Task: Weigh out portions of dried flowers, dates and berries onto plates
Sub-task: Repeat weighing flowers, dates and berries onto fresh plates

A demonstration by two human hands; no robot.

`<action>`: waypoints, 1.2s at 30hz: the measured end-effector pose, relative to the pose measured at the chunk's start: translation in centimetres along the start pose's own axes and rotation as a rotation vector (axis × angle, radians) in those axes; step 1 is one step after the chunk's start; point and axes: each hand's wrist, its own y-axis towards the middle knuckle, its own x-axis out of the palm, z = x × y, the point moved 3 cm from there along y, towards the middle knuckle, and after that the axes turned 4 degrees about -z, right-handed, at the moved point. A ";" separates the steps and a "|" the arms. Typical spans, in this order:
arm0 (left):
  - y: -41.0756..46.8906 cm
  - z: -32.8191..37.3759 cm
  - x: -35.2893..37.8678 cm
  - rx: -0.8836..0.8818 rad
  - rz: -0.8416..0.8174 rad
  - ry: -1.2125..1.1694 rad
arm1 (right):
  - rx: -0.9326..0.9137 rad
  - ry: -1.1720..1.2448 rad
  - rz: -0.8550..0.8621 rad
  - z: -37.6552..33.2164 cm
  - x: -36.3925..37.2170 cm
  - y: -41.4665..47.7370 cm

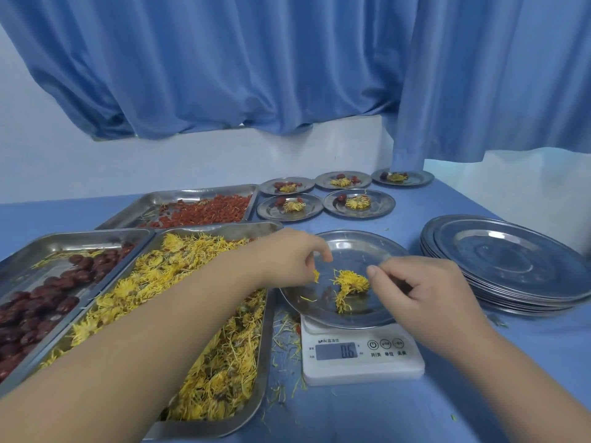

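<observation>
**Flower portion on the scale: under weight, top-up in hand**

The flower tray (192, 314) lies at 9 o'clock of the plate (351, 247). The plate sits on the scale (361, 362), whose display (336, 351) reads 0.6.

My left hand (287, 257) enters over the plate rim from 9 o'clock, fingers curled and pinching a small tuft (316, 275) of yellow petals. My right hand (425, 289) enters from 3 o'clock, fingers curled against the thumb. I cannot tell whether they hold anything.

The clump (350, 282) lies near plate centre, at 3 o'clock from the tuft and 9 o'clock from my right thumb, which is nearer. Its long axis runs 1 to 7 o'clock.

The clump looks dry, stringy and loose, with one stray petal beside it.
</observation>
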 end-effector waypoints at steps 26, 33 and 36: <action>-7.8 -16.0 -2.7 -0.454 0.426 -0.218 | -0.136 -0.002 -0.217 -2.1 2.5 -0.4; -11.9 -21.9 -2.3 -0.608 0.483 -0.125 | -0.193 -0.012 -0.175 -4.7 3.1 0.7; -14.6 -25.3 -2.2 -0.751 0.485 -0.037 | -0.175 -0.004 -0.182 -6.1 4.0 1.9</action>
